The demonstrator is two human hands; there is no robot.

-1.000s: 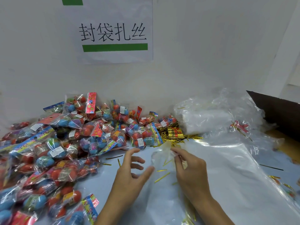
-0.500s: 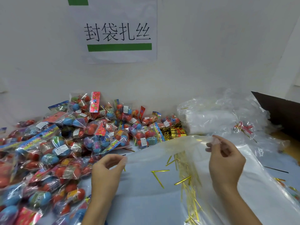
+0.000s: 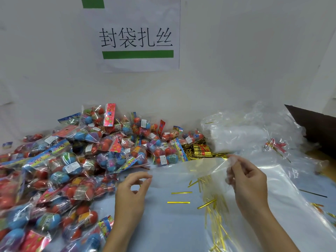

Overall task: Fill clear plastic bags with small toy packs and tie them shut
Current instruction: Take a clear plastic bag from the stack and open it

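Note:
A clear plastic bag is stretched flat between my hands above the grey table. My left hand pinches its left edge between thumb and forefinger. My right hand pinches its upper right corner with curled fingers. A big heap of small toy packs, each with red and blue eggs in cellophane, fills the left side of the table up to my left hand. Loose gold twist ties lie under and below the bag, and a bundle of gold ties sits behind it.
A stack of clear bags lies at the back right against the white wall. A large plastic sheet covers the table on the right. A dark cardboard box stands at the far right. A paper sign hangs on the wall.
My hands have drawn apart, the right one moving right and up with the bag's corner. The bag went from bunched between them to spread out, and the left hand closed on its edge.

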